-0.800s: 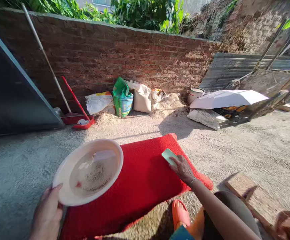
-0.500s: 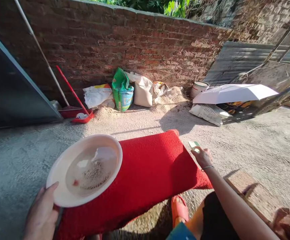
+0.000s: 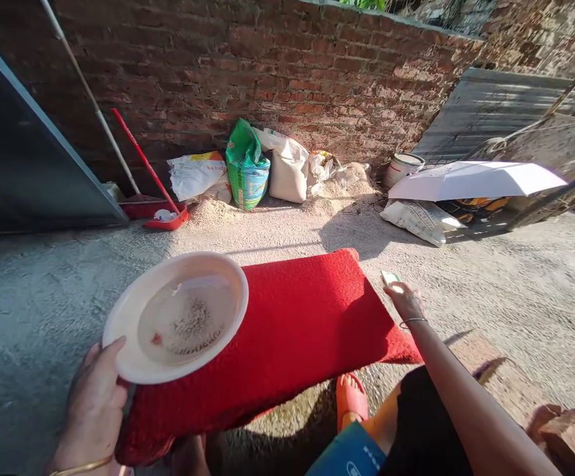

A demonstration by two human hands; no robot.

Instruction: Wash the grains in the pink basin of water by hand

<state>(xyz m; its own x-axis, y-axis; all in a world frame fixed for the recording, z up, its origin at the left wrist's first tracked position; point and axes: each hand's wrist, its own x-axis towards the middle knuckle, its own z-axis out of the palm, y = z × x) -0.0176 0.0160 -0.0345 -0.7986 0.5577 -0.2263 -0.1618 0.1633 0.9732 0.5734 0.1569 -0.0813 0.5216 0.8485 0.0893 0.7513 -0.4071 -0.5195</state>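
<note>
My left hand (image 3: 97, 393) grips the near-left rim of a pale plastic basin (image 3: 123, 340), thumb over the edge and fingers below. Clear water fills its lower part, with greyish grit and one small reddish bit (image 3: 157, 339) at the bottom. The basin overlaps the left end of a bench-like surface covered in red cloth (image 3: 307, 311). Beyond the cloth's right edge, my right hand (image 3: 406, 301) is closed on a small flat pale green-and-white piece (image 3: 390, 278), partly hidden by the fingers. What it is exactly cannot be made out.
Along the brick wall (image 3: 337, 92) stand a green sack (image 3: 245, 165), a white sack (image 3: 290, 173) and a bucket (image 3: 402, 168). A red dustpan (image 3: 171, 221) lies left of them. An open umbrella (image 3: 476, 180) rests at right. Bricks (image 3: 510, 390) lie near my right arm.
My view has tilted down a little, so the surroundings sit higher in the picture. The basin appears slightly farther right and up, still in my left hand. My right hand keeps its hold.
</note>
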